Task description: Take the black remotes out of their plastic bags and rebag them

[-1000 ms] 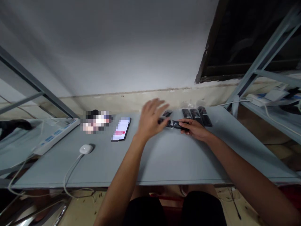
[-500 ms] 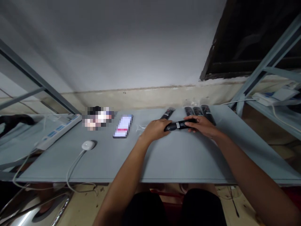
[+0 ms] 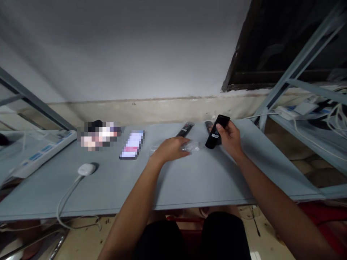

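Right hand (image 3: 230, 139): grip closed around a slim black plastic remote control (image 3: 216, 132), lifted and tilted above the grey surface (image 3: 189, 177).
Left hand (image 3: 170, 150): fingers loosely curled, pressing a crumpled clear plastic bag (image 3: 189, 146) flat.
Risk: the one-handed hold looks light; the remote could slip onto another black remote (image 3: 185, 129) lying just behind.

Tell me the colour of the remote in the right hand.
Black, with a small white label on it; the remote shows best in the head view, its only view.
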Available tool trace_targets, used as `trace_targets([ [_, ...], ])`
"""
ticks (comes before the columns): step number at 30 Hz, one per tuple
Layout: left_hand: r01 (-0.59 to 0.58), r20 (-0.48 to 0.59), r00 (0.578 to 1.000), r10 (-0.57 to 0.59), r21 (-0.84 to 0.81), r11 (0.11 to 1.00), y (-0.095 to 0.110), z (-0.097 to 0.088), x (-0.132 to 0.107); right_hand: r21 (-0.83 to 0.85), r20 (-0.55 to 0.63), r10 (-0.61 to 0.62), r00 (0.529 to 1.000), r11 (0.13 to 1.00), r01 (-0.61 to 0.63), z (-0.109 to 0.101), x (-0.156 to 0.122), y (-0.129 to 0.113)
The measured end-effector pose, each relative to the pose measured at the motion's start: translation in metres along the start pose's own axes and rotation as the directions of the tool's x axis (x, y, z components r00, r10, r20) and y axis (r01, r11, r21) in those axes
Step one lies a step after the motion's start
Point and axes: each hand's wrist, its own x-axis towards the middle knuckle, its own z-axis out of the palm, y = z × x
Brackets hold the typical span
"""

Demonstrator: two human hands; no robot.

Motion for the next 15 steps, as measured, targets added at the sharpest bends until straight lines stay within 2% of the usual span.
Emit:
trace_targets([
  [4,-0.049,0.021,0.999,0.05,-0.081,0.996,0.005,-0.001,0.001,-0.011,0.147,0.0,0.989,1.0,0.002,0.002,-0.006,0.003],
  [9,-0.068,0.028,0.997,0.071,-0.108,0.992,0.008,-0.003,0.0,-0.265,0.399,0.067,0.915,0.963,0.045,-0.008,-0.003,0.02],
  [11,-0.073,0.034,0.996,0.078,-0.125,0.99,0.01,-0.003,-0.001,-0.301,0.419,0.106,0.902,0.953,0.028,-0.01,-0.002,0.024],
  [15,-0.089,0.035,0.995,0.094,-0.109,0.99,0.014,-0.003,-0.001,-0.339,0.378,0.092,0.921,0.94,0.045,-0.009,-0.001,0.023],
])
